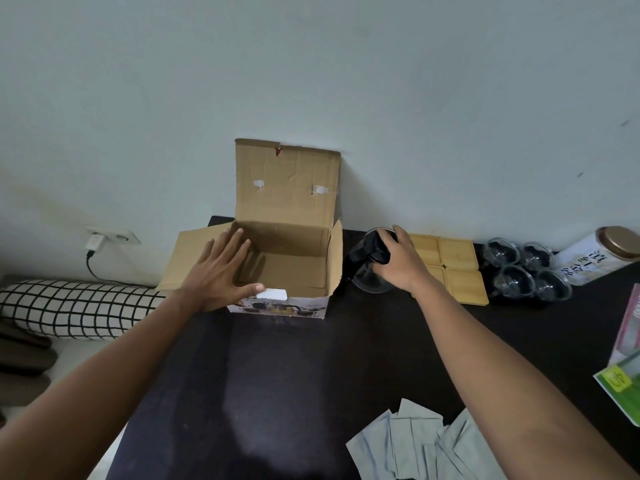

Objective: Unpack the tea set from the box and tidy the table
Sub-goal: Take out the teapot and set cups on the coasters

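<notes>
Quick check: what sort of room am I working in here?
Probably a bedroom or small home room: a checkered bolster pillow lies beside the dark table, and a charger is plugged into the plain wall's socket.

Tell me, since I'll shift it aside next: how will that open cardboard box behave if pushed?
The box looks empty, so probably light and easy to slide on the smooth dark table. Its tall raised lid may make it tip backward. The left hand resting on its edge could steady it.
</notes>
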